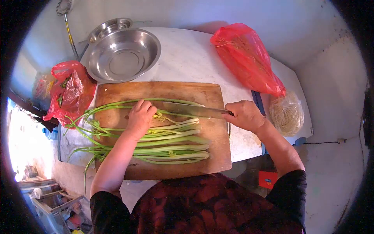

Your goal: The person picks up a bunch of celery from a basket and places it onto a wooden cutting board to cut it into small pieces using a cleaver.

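Observation:
Long green celery stalks [173,148] lie in a row across the wooden cutting board [156,91], pale ends to the right and leafy ends to the left, some hanging over the edge. My left hand [141,116] rests on the upper stalks with its fingers closed over them; what lies under the palm is hidden. In my right hand [245,114] is the dark handle of a kitchen knife [194,110]. Its broad blade points left, along the upper stalks, with the tip close to my left fingers.
Behind the board stands a wide steel bowl [125,58], a smaller metal bowl [111,28] behind it. A red plastic bag [76,89] is at left, another red bag [245,58] at back right. A clear bag of pale strands [287,113] sits at the table's right edge.

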A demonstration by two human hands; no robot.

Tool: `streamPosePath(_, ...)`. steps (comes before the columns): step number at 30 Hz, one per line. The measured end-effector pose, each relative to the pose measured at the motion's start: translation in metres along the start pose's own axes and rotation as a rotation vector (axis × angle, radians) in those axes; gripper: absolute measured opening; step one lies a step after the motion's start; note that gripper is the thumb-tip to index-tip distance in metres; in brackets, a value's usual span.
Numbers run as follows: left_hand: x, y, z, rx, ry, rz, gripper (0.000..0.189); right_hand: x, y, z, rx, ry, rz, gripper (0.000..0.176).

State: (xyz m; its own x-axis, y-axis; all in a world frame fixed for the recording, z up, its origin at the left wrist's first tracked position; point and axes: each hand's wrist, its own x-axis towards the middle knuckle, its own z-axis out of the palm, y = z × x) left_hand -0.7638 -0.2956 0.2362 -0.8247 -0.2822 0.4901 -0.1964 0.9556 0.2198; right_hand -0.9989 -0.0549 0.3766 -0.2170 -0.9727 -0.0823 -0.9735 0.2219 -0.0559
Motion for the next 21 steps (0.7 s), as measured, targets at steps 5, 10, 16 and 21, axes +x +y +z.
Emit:
streamPosePath(5, -0.001, -0.003, 0.004, 0.016, 0.022, 0.017, 0.01, 0.002, -0.001, -0.001, -0.063, 0.003, -0.053, 0.028)
streamPosePath(10, -0.001, -0.002, 0.005, 0.036, 0.03, 0.009, 0.011, 0.008, -0.009, -0.005, -0.14, -0.093, -0.04, 0.025)
streamPosePath(16, -0.002, -0.005, 0.008, 0.026, 0.036, 0.012, 0.014, 0.012, -0.007, -0.004, -0.205, -0.08, -0.061, 0.024)
streamPosePath(21, 0.0, -0.004, 0.0, 0.01, -0.047, 0.0, 0.014, 0.003, 0.014, 0.01, -0.176, -0.033, -0.083, 0.025)
